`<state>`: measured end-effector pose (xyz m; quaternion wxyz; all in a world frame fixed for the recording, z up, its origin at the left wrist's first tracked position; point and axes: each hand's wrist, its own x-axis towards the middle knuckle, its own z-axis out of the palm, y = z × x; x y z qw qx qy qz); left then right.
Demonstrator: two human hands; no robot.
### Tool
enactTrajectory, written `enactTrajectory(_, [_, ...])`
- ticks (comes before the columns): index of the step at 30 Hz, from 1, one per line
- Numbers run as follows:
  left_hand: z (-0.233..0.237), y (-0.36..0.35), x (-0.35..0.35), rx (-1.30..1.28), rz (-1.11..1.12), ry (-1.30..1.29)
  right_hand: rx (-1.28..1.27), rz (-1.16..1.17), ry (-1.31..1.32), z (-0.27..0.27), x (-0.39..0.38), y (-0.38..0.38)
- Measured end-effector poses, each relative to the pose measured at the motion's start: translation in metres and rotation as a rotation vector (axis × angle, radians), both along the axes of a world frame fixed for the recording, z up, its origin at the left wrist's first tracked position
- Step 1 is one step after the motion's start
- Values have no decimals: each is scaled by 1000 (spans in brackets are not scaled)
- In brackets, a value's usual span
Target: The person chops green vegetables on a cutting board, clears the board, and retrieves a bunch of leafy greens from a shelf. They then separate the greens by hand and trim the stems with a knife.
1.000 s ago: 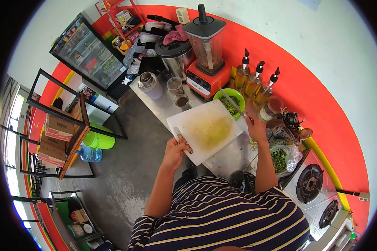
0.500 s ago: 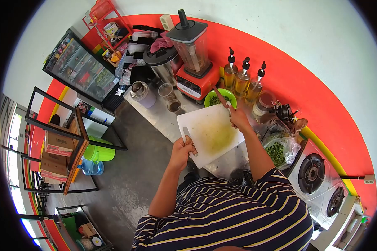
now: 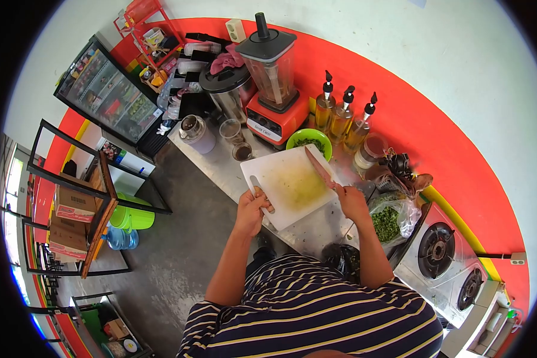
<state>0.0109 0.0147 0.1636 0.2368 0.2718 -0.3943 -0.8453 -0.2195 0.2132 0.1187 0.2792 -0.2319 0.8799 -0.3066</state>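
Steel counter [image 3: 212, 166] beneath bent forearms, hands closed around cutting board [image 3: 289, 186] and knife [image 3: 320, 169].

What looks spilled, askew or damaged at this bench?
Only the white cutting board: a yellow-green stain discolours its surface, probably just food residue. Nothing looks tipped or broken on the metal counter.

From the torso in its short-sleeved, navy-and-cream striped fabric shirt [image 3: 310, 316], the bare left hand [image 3: 252, 210] is at 11 o'clock, fingers curled in a grip. The bare right hand [image 3: 351, 204], at 1 o'clock, is closed. The 2 bare forearms [image 3: 230, 268] angle inwards.
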Motion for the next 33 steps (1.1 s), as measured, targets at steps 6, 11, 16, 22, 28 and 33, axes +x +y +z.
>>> enactTrajectory(6, [10, -11, 12, -116, -49, -39, -240, 30, 486, 51, 2, 6])
enactTrajectory(11, [18, -16, 17, -201, -52, -65, -200, 235, 717, 60, -9, -12])
enactTrajectory(16, [20, -18, 29, -165, -3, -62, -46, 204, 796, 17, -20, -20])
enactTrajectory(22, [12, -33, 43, -129, -51, -16, -148, 44, 690, 26, 31, -19])
enactTrajectory(28, [-14, -50, 46, -37, -213, 26, -229, -230, 501, -4, 85, 13])
enactTrajectory(33, [-42, -64, 36, 71, -410, 27, -224, -398, 507, -20, 145, 52])
